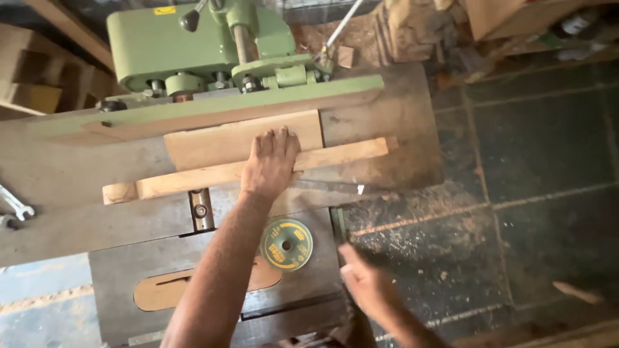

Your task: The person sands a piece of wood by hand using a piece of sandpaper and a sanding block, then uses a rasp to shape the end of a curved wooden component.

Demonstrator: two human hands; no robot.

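Left hand [271, 164] is pressing flat, fingers open, on a wooden strip [245, 171] lying along the worktop [64, 174]; right hand [364, 283] is hovering open, blurred, off the worktop's near-right corner.

Left hand [269, 162] flat, palm down, right hand [364, 283] open, blurred

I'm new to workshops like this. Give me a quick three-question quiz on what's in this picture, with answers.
1. True or false: the left hand lies flat on the wood.
2. Which thing lies at the table's far left edge? A) wrench B) hammer C) brush
3. What colour is the machine behind the wood?

Key
1. True: it rests palm down across the board and the strip.
2. A: a wrench.
3. Green. The right hand is blurred, off the table, holding nothing visible; a green and yellow disc lies near it.
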